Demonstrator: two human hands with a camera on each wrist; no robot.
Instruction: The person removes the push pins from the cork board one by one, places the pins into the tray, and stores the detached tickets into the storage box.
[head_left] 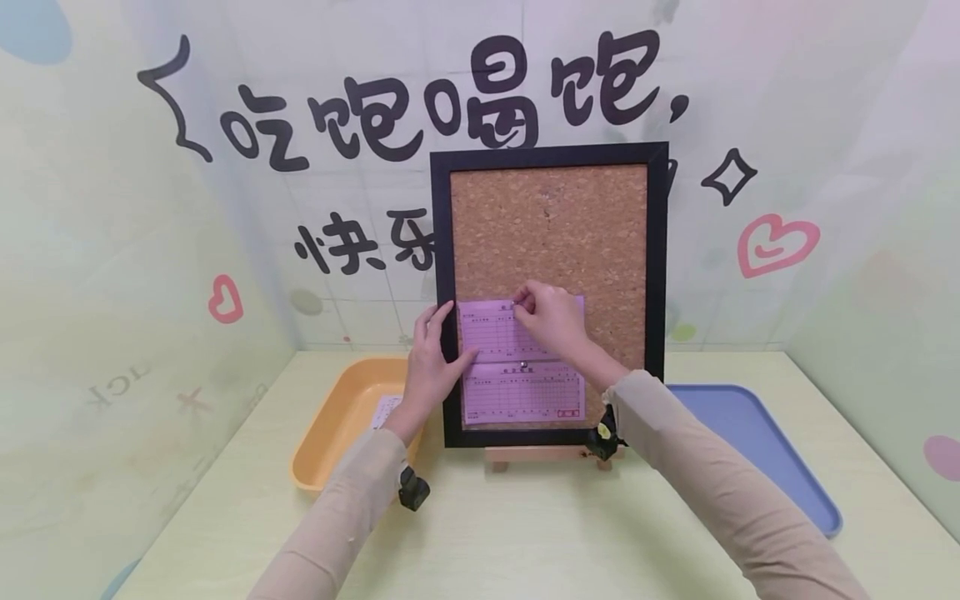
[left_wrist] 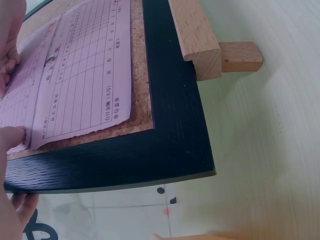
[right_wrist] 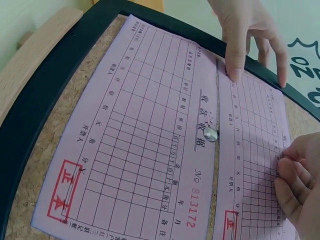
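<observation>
A black-framed cork board (head_left: 551, 242) stands upright, with two pink receipt slips against its lower half. A silver thumbtack (right_wrist: 211, 134) sits at the top edge of the lower slip (right_wrist: 120, 125). At the top edge of the upper slip (head_left: 483, 333), my right hand (head_left: 551, 321) pinches what looks like another thumbtack, mostly hidden by the fingertips. My left hand (head_left: 433, 358) grips the board's left edge, its thumb (right_wrist: 235, 60) pressing the upper slip's lower left corner and its fingers reaching behind the frame (left_wrist: 110, 165).
A small wooden easel (head_left: 525, 455) supports the board. To the left is an orange tray (head_left: 318, 433) with a white paper (head_left: 385, 408) in it. A blue tray (head_left: 780, 467) lies on the right. The patterned wall (head_left: 360, 317) rises close behind the board.
</observation>
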